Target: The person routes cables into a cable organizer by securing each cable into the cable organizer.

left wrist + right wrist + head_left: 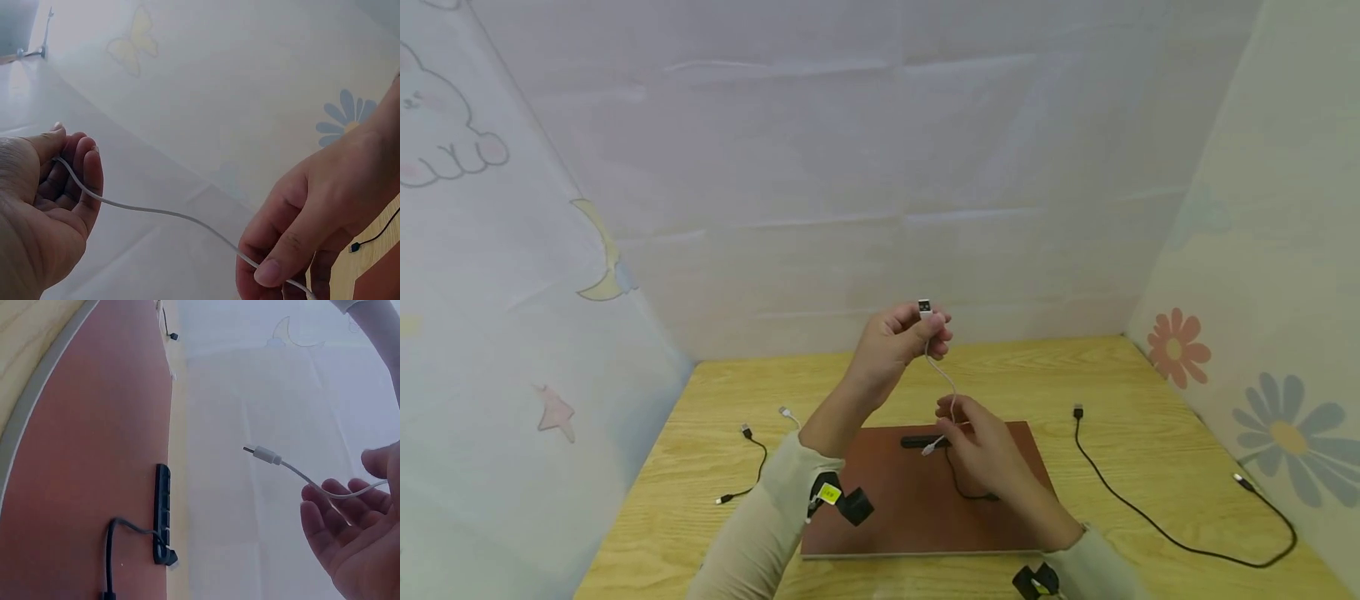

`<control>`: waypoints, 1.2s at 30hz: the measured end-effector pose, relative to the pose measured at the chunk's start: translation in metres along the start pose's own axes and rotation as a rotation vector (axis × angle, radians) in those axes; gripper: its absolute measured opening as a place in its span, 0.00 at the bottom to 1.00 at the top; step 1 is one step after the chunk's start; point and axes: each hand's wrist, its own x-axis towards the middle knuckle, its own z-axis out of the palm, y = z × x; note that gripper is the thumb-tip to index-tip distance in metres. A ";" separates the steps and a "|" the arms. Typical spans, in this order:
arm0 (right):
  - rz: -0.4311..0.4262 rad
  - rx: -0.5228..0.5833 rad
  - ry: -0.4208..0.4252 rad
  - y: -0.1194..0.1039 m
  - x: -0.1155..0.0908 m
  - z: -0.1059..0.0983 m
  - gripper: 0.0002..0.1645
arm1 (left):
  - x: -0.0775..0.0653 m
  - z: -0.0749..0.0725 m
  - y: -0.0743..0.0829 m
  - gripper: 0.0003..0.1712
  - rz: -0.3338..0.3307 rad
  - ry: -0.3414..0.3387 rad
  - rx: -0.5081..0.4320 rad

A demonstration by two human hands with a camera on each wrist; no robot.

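Note:
In the head view my left hand is raised and pinches the USB-A plug of a thin white USB cable, metal end up. Lower and to the right, my right hand holds the same cable between thumb and fingers near its other end. That small white plug sticks out free in the right wrist view. The cable hangs in a slack curve between the hands, also seen in the left wrist view. Behind the right hand lies a black USB hub with a short black lead, on a reddish-brown board.
A long black cable curves over the wooden table at right. To the left lie a short black cable and another white cable's plug, partly hidden by the left arm. Printed cloth walls enclose the table.

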 end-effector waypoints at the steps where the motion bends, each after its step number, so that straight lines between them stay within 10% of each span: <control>1: 0.002 0.008 0.007 0.000 0.000 0.000 0.10 | 0.000 0.000 0.000 0.09 0.002 -0.004 0.001; 21: 0.011 0.388 -0.053 0.004 -0.027 -0.018 0.16 | 0.003 -0.025 -0.013 0.10 -0.029 0.119 0.049; 36: -0.111 0.347 -0.052 0.000 -0.037 -0.022 0.13 | 0.004 -0.029 -0.025 0.20 -0.153 0.088 0.025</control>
